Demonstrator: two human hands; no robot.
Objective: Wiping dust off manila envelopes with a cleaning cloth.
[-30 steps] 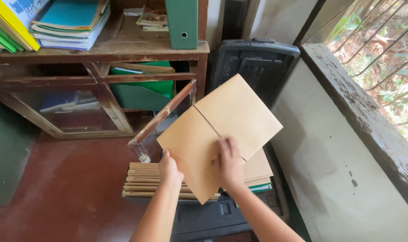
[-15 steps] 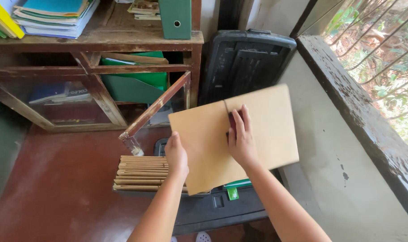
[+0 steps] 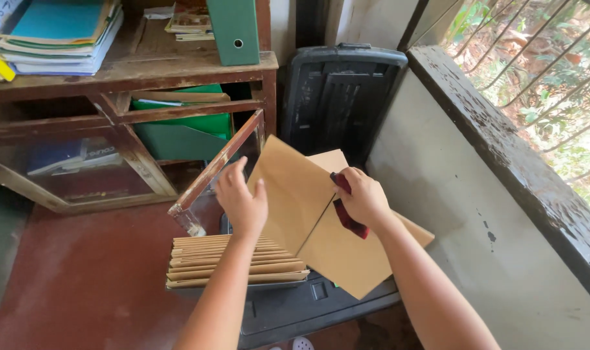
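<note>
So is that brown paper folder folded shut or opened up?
Partly open. The brown folder shows a crease down its middle, with its left flap lifted by the left hand and the right hand on the crease.

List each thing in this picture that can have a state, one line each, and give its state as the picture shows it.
brown paper folder: partly folded, held tilted above the stack
left hand: gripping the folder's left flap
right hand: pressing a dark red cloth on the crease
stack of folders: flat, piled on the black case
green binder: upright, closed

book stack (image 3: 55,32): cut by top-left edge | dark red item (image 3: 347,214): partly hidden, kind unclear
</note>
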